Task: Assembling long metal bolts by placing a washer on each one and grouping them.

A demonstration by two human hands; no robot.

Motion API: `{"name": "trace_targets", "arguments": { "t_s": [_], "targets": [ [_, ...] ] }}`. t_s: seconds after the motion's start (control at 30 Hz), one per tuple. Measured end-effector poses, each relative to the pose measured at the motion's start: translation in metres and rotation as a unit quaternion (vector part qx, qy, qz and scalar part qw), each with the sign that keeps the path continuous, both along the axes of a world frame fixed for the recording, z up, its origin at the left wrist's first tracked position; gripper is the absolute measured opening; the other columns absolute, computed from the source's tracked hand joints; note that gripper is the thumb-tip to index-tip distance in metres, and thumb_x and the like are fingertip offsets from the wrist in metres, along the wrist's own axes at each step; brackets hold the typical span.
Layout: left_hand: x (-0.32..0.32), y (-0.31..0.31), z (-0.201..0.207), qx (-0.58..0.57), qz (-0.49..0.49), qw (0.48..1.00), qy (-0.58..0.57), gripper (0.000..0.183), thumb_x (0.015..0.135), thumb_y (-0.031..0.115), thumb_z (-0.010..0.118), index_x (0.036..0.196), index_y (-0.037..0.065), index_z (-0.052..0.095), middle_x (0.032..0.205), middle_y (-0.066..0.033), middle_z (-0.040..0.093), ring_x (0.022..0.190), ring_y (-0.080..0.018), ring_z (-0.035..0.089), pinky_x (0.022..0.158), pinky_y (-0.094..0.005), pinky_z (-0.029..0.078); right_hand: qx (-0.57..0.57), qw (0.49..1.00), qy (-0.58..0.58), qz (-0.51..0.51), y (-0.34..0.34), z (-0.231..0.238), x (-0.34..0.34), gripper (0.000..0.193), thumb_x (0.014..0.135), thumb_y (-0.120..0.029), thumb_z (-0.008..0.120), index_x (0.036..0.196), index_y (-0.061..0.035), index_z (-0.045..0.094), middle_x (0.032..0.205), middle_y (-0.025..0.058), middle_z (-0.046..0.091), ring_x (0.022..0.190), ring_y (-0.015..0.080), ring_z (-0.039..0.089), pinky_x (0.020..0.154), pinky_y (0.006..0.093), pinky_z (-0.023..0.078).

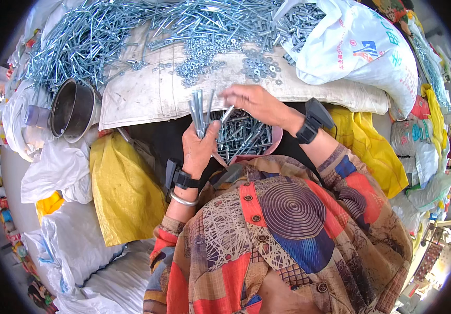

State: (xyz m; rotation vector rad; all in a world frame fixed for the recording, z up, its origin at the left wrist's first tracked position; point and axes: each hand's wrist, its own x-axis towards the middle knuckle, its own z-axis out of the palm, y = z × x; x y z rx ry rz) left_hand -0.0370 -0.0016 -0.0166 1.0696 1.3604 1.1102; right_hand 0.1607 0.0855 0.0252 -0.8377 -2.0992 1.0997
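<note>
My left hand (198, 149) is closed around a bundle of long metal bolts (198, 111) that stand roughly upright above the fist. My right hand (254, 102) is just to the right, fingers bent toward the bundle and smeared by motion. A short bright metal piece (227, 113) shows below those fingers; I cannot tell which hand has it. Under both hands, a pink-rimmed container (277, 137) in front of my body holds many short bolts with sleeves (244, 137). On the pale cloth ahead lie heaps of nuts (196, 60) and washers (259, 67).
Long bolts (87, 44) are heaped at the far left, and metal sleeves (301, 23) at the far right beside a white printed sack (356, 47). A dark round pot (71, 110) stands left. Yellow sacks (126, 191) hang on both sides of the cloth-covered surface (147, 99).
</note>
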Motion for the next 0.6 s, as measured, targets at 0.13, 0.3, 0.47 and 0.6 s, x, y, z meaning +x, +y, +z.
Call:
{"name": "trace_targets", "arguments": {
  "t_s": [0.13,0.3,0.47,0.6],
  "targets": [
    [-0.016,0.005,-0.005,-0.021,0.049,0.996,-0.066,0.030,0.092,0.027,0.070,0.082,0.002,0.058,0.061,-0.0003,0.056,0.047,-0.0069,0.050,0.042,-0.0226,0.038,0.126,0.991,-0.044,-0.027,0.048,-0.022,-0.019,0.033,0.098,-0.028,0.051,0.119,-0.0047,0.061,0.120,0.0136,0.061,0.107,0.0299,0.059,0.092,0.0404,0.045],
    [-0.042,0.017,-0.025,0.023,0.106,0.993,-0.050,0.024,0.092,0.020,0.069,0.085,0.000,0.059,0.068,-0.0045,0.059,0.047,-0.0092,0.050,0.041,-0.0229,0.038,0.262,0.949,-0.166,0.054,0.063,-0.052,-0.069,0.040,0.094,-0.028,0.056,0.126,-0.0046,0.058,0.139,0.0139,0.049,0.132,0.0292,0.042,0.110,0.0453,0.031],
    [-0.042,0.022,-0.027,0.034,0.082,0.993,-0.082,0.022,0.091,0.020,0.070,0.085,0.001,0.059,0.070,-0.0047,0.059,0.047,-0.0100,0.051,0.041,-0.0232,0.038,0.329,0.920,-0.212,-0.024,0.053,-0.073,-0.059,0.040,0.090,-0.029,0.060,0.123,-0.0067,0.061,0.141,0.0123,0.048,0.135,0.0286,0.040,0.109,0.0435,0.031],
    [-0.039,0.021,-0.028,0.032,0.066,0.993,-0.094,0.023,0.091,0.021,0.070,0.087,0.002,0.060,0.071,-0.0049,0.060,0.050,-0.0101,0.052,0.042,-0.0231,0.039,0.421,0.871,-0.247,-0.059,0.052,-0.056,-0.001,0.026,0.090,-0.027,0.056,0.105,-0.0073,0.066,0.123,0.0090,0.056,0.122,0.0277,0.048,0.101,0.0438,0.035]
  ]
}}
